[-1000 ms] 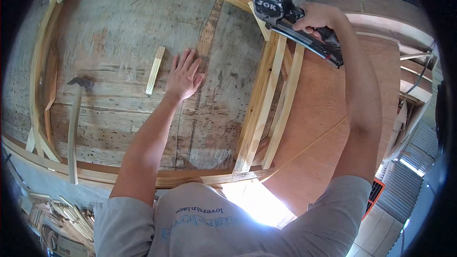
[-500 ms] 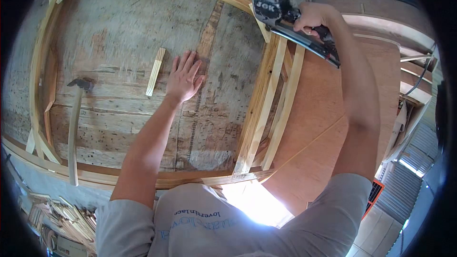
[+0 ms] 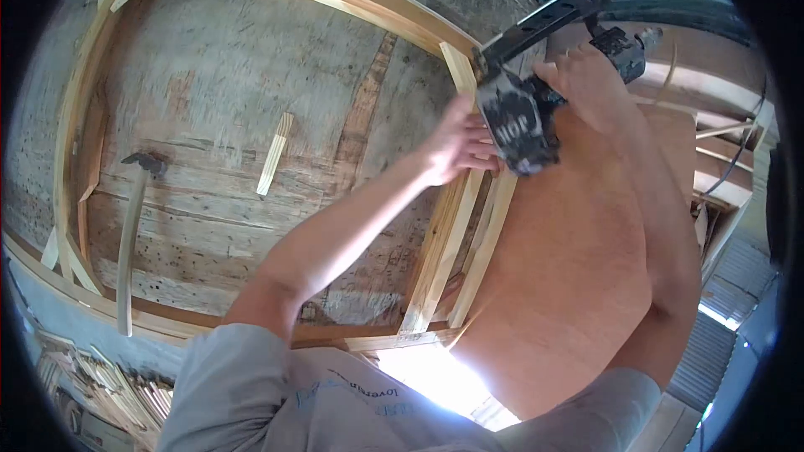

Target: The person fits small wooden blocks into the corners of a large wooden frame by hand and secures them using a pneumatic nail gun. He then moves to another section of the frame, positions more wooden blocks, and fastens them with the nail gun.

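gripping the nail gun (image 3: 519,125) by its handle, our right hand (image 3: 586,84) holds it over the upper end of the double rail (image 3: 448,234), while our left hand (image 3: 456,146), fingers stretched and holding nothing, presses that rail's left edge just beside the gun. left of the rail the worn board (image 3: 209,75) lies open but for a short strip (image 3: 275,153) and a hammer (image 3: 130,226); right of it, plywood (image 3: 569,285) lies close.

Nail gun (image 3: 519,121): black body, matt, scuffed. Table (image 3: 209,59): rough, weathered, pitted wood. Frame (image 3: 440,238): pale, smooth planed wood. Plywood sheet (image 3: 569,285), right: reddish, smooth, matt. Hammer (image 3: 126,234), left: wooden handle, dull metal head.
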A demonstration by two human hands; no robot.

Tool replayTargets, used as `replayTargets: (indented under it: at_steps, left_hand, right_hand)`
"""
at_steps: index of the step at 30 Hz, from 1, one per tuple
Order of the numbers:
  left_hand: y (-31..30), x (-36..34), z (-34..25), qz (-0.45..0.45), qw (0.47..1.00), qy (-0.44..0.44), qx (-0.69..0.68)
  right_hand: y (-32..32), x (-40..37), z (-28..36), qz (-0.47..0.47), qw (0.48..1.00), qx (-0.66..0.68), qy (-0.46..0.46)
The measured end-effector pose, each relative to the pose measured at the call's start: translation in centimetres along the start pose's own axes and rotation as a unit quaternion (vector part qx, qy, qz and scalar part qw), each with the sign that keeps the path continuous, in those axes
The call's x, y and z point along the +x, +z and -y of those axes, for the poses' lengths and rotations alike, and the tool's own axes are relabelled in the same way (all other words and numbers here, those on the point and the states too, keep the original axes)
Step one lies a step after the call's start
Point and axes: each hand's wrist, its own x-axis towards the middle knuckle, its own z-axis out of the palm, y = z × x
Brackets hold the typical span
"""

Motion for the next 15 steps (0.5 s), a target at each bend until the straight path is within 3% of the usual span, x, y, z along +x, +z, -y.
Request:
replayTargets:
  at_steps: [5, 11, 15]
  left_hand:
    - [3.5, 5.7, 3.3, -0.024, 0.993, -0.008, -0.112]
    - [1.6, 6.3, 2.4, -0.059, 0.994, -0.019, -0.09]
    - [0.3, 7.1, 2.4, -0.07, 0.994, -0.014, -0.077]
  right_hand:
    - [0.5, 1.0, -0.1, -0.013, 0.993, -0.104, -0.052]
    - [2.7, 0.9, -0.5, -0.007, 0.97, -0.218, -0.105]
    - [4.6, 1.1, -0.7, -0.022, 0.977, -0.2, -0.075]
